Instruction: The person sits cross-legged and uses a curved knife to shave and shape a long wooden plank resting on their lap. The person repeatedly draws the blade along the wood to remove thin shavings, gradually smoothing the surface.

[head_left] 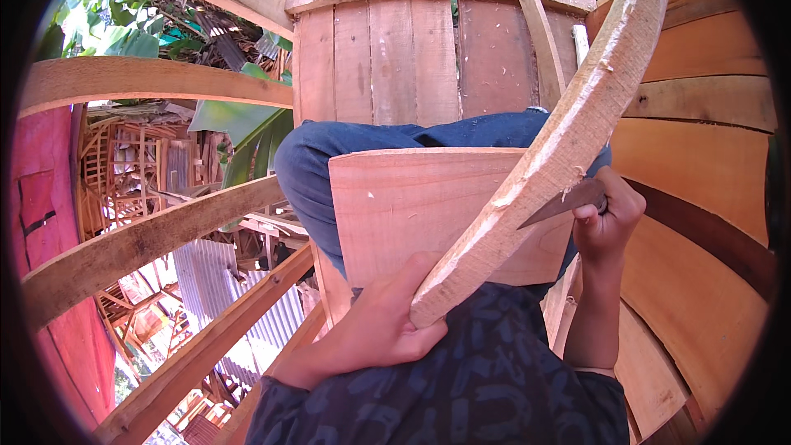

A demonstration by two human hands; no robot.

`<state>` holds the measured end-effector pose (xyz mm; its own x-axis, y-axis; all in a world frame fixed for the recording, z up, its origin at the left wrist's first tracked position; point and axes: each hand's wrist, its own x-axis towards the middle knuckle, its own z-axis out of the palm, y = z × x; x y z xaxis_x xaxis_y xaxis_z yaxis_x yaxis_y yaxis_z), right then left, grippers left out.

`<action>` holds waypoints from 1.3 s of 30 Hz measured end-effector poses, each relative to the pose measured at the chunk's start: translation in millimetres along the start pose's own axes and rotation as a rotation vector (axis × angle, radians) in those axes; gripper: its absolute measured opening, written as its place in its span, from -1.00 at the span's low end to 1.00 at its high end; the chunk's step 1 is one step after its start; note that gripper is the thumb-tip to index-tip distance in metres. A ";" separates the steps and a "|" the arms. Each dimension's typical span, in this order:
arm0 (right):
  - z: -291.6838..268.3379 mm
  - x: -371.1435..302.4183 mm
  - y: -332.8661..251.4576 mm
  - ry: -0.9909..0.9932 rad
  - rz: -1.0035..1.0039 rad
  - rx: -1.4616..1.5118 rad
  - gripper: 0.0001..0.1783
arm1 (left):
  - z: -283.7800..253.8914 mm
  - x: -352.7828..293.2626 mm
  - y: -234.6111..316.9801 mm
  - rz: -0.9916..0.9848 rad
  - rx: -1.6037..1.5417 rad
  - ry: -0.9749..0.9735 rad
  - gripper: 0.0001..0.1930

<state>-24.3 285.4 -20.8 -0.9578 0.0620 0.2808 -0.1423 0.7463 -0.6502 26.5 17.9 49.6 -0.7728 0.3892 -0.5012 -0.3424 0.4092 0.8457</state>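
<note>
While the left hand (387,317) is closed round the near end of a long, curved wooden strip (535,169), the right hand (611,213) is curled tightly about the handle end of a dark-bladed knife (564,203). Its pointed tip lies at the strip's right edge, though whether it bites into the wood I cannot tell. The strip slants up from the left hand to the upper right, crossing above a smooth, pale board (420,206) that rests over the blue trousers (309,166). Small splinters and rough, whitish patches show along it. Beyond the knees stands a panel of upright planks (391,58); wooden rails (156,247) run along the left, and wide orange-brown boards (692,165) curve round the right
</note>
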 end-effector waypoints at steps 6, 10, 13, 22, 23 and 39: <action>10.0 -24.9 -14.6 -0.051 0.184 0.243 -0.17 | -2.3 3.9 -1.5 -0.108 -0.045 0.004 -0.51; 12.2 -40.6 -28.8 -0.219 0.278 0.403 -0.21 | 0.8 2.9 -4.3 -0.097 -0.027 0.050 -0.44; 23.3 -42.2 -40.5 -0.322 0.409 0.731 -0.23 | 9.7 3.2 -11.4 0.041 -0.011 0.086 -0.41; 36.2 -46.6 -59.2 -0.344 0.562 1.095 -0.36 | 3.4 9.5 -3.0 -0.002 0.097 0.039 -0.31; 39.9 -50.7 -56.5 -0.339 0.537 1.060 -0.36 | 3.1 9.0 -6.2 -0.068 0.087 0.008 -0.30; 17.6 -58.8 -34.0 -0.301 0.163 0.182 -0.25 | 4.6 15.1 -14.4 0.093 -0.004 0.129 -0.34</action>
<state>32.5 244.8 -27.6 -0.9981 -0.0473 -0.0386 0.0016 0.6110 -0.7916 22.2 21.6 29.0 -0.8637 0.3157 -0.3930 -0.2680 0.3728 0.8884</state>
